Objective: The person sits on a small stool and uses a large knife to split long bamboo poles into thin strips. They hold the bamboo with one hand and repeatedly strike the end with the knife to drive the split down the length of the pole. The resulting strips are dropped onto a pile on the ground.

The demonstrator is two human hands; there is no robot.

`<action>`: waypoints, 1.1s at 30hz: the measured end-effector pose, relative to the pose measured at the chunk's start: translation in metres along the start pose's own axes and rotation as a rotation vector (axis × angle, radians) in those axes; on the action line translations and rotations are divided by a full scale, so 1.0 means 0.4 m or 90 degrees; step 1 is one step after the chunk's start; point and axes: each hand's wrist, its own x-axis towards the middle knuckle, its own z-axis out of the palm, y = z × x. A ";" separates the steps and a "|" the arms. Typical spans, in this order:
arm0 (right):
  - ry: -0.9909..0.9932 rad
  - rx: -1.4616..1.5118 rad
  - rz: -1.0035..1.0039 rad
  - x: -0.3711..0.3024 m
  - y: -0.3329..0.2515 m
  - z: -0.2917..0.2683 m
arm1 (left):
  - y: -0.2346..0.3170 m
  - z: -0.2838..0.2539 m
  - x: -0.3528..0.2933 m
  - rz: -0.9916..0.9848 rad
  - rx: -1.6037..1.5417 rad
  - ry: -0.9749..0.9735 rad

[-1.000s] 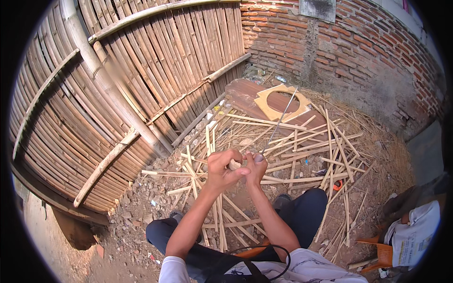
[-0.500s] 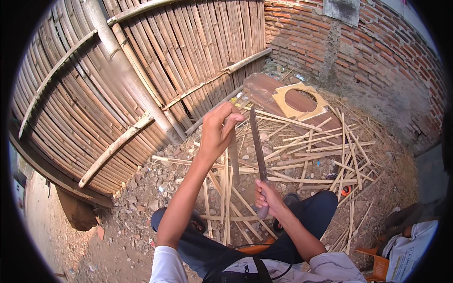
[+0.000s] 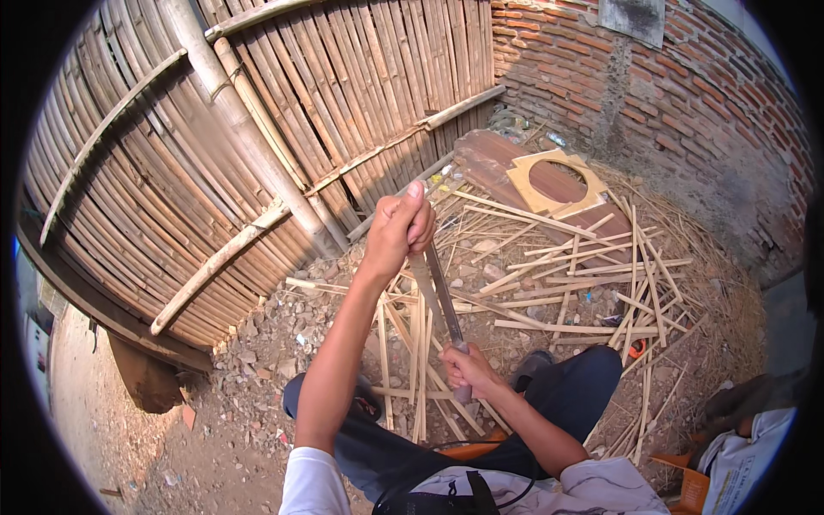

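Raised in front of me, my left hand (image 3: 400, 230) is closed round the upper end of a flat bamboo strip (image 3: 424, 281), which slants down toward my right knee. My right hand (image 3: 471, 371) grips the handle of a long knife (image 3: 444, 299). Its dark, narrow blade points up and away, crossing close beside the strip, with the tip at my left fist. Whether blade and strip touch, I cannot tell. Pale bamboo strips (image 3: 558, 328) lie crisscrossed on the ground beyond my hands.
A board with a large round hole (image 3: 524, 184) lies on a brown panel (image 3: 485, 163) at the back. A bamboo wall (image 3: 360, 112) stands left, a brick wall (image 3: 687, 112) right. A small orange object (image 3: 637, 348) lies by my right knee, a white sack (image 3: 751, 455) at lower right.
The knife has swung left, from apart to close alongside the strip. My right hand has shifted slightly left, and my left fist has turned, thumb now up.
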 end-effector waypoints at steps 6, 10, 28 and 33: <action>0.014 0.015 -0.008 -0.012 -0.053 0.024 | -0.003 -0.021 -0.018 0.024 0.018 0.027; -0.014 0.055 -0.058 0.002 -0.098 0.050 | 0.006 -0.010 -0.019 0.034 -0.005 -0.012; 0.079 -0.025 0.109 0.065 0.033 -0.025 | 0.010 -0.020 -0.044 0.024 -0.002 0.040; 0.074 0.008 0.025 0.045 0.003 -0.028 | 0.024 -0.025 -0.065 0.018 -0.002 0.035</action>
